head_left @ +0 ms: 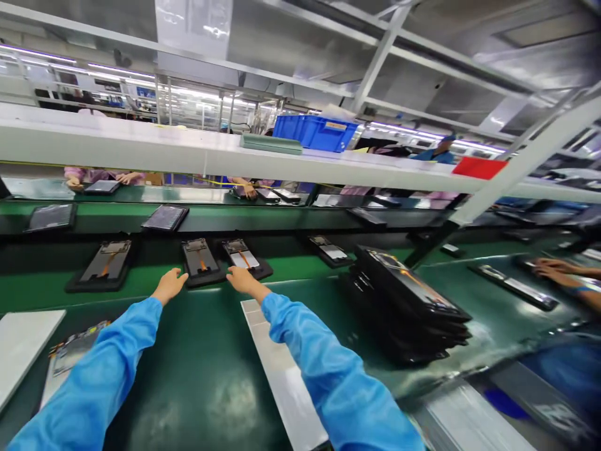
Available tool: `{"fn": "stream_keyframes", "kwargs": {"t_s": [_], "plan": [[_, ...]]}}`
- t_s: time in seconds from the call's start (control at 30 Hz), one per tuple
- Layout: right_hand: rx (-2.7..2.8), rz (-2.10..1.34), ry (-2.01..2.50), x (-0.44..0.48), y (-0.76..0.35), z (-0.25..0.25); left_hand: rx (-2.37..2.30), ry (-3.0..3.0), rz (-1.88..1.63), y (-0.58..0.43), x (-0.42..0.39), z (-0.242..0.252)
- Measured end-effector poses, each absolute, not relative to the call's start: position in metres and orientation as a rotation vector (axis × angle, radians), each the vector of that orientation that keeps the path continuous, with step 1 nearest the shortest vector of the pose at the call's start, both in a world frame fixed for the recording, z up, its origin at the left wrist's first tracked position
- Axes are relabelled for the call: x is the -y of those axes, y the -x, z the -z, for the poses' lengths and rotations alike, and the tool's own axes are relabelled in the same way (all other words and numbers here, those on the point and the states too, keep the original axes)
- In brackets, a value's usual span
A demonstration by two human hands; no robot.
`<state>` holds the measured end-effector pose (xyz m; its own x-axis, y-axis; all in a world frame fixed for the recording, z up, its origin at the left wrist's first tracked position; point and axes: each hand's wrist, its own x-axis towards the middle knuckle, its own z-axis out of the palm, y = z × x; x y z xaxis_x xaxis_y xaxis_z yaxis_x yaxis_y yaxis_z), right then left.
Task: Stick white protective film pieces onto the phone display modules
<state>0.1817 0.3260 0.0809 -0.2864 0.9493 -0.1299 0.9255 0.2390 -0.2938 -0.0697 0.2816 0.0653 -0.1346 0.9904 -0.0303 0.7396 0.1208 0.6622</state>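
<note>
Along the green conveyor belt, reaching out with the left hand, open and empty, just beside one black tablet housing, touching the next housing with the open, empty right hand, a stack of housings lying farther right.

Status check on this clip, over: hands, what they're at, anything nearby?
Left hand open, just short of a black tray. Right hand open, at the next tray. Stacked black trays to the right.
</note>
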Motion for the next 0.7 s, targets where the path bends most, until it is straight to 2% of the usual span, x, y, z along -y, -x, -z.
{"fn": "stream_keyframes", "kwargs": {"t_s": [0.1,0.33,0.5,0.7], "plan": [[2.348,-0.443,1.868,-0.357,-0.204,-0.072,-2.027,-1.646,-0.789,0.030,-0.315,-0.055],[2.067,-0.331,2.000,-0.403,-0.325,-0.074,-1.892,-1.760,-0.860,-0.068,-0.361,-0.040],[2.242,-0.631,1.791,-0.401,-0.265,-0.045,-2.240,-1.475,-0.872,-0.037,-0.374,-0.027],[2.217,-0.850,1.813,-0.383,-0.184,-0.049,-2.206,-1.398,-0.828,-0.015,-0.363,-0.022]]}}
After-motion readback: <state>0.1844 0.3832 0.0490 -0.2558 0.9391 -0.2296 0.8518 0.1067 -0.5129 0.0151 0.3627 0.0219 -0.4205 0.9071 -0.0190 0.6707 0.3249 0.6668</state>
